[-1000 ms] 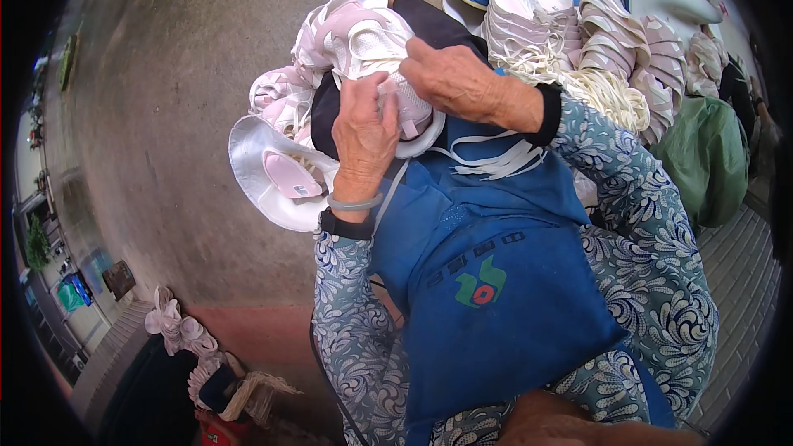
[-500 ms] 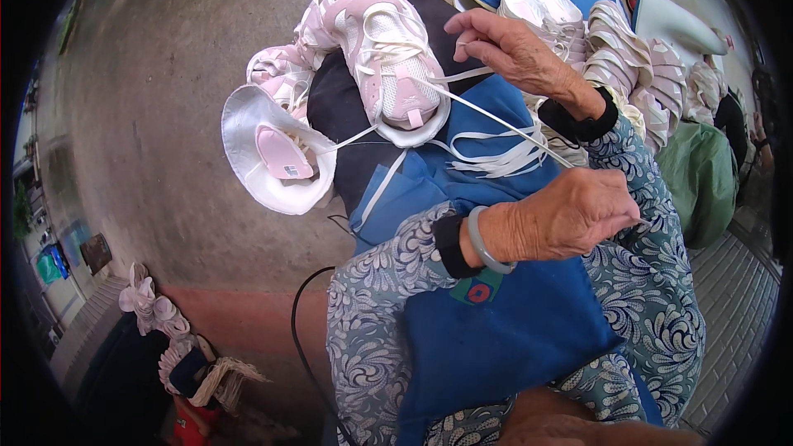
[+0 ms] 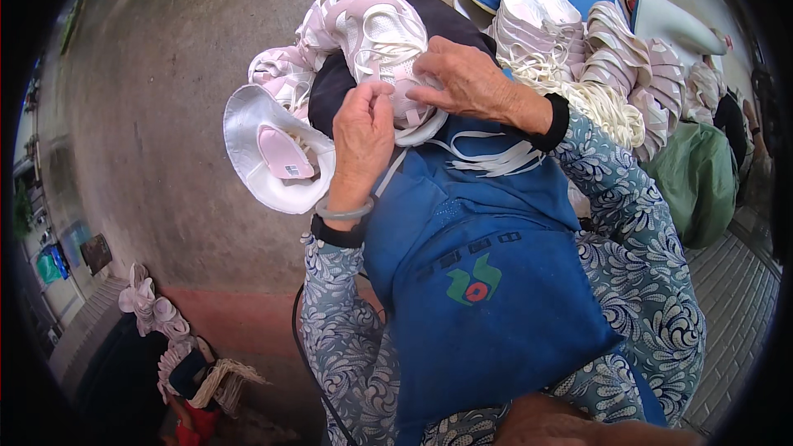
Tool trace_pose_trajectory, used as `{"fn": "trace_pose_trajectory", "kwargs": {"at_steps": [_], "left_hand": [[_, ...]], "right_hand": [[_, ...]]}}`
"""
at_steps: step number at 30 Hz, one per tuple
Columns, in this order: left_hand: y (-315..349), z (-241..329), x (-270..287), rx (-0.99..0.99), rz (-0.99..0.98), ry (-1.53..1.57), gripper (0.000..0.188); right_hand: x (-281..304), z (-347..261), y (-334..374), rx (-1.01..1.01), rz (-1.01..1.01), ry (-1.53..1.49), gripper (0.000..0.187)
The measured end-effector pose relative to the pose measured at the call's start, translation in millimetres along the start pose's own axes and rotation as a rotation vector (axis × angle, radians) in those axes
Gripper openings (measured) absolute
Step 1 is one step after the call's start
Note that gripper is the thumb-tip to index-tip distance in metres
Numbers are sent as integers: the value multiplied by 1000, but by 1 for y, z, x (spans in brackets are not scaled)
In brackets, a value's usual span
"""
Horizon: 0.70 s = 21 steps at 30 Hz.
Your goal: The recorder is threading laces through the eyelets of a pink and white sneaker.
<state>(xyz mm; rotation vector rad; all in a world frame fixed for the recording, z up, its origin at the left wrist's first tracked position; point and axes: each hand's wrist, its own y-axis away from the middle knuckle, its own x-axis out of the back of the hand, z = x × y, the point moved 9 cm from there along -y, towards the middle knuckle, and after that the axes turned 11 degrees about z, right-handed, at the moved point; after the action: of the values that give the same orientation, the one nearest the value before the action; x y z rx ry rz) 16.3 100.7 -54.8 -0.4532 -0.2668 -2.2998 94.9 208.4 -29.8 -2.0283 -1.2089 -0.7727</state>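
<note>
A pink and white shoe upper [image 3: 395, 37] with white laces lies over my dark-covered knee. Both hands meet at its front part, by the lacing. My left hand [image 3: 363, 136] is at the near left of the lacing, thumb and forefinger pinched; what lies between them is too small to make out. From the right, my right hand [image 3: 471, 83] reaches over the side of the upper, fingers curled and thumb at the front, its grip partly hidden. Loose white shoelaces [image 3: 500, 155] lie on my blue apron [image 3: 496, 314] below the upper.
At the left, another white and pink upper [image 3: 248, 149] hangs beside my knee. Stacked pink uppers [image 3: 615, 49] and cream laces [image 3: 607, 111] fill the right side, near a green bag [image 3: 694, 182]. More uppers [image 3: 153, 306] are at the lower left. A black cable [image 3: 299, 330] runs beside my left arm.
My left hand has come back from the right side, where a lace was drawn out taut, to the upper's near left. My right hand has lowered onto the upper's right side.
</note>
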Motion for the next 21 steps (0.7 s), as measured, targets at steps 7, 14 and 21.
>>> {"fn": "trace_pose_trajectory", "kwargs": {"at_steps": [7, 14, 21], "left_hand": [[-23, 9, -3, -318, 126, -321, 7], [-19, 11, -4, -416, 91, -368, 9], [-18, 10, -2, -397, 185, -216, 9]], "right_hand": [[-15, -1, -2, 25, -45, 246, 18], [-5, -8, -20, 167, -48, 469, 16], [-14, -26, 13, 212, -156, 406, 13]]}}
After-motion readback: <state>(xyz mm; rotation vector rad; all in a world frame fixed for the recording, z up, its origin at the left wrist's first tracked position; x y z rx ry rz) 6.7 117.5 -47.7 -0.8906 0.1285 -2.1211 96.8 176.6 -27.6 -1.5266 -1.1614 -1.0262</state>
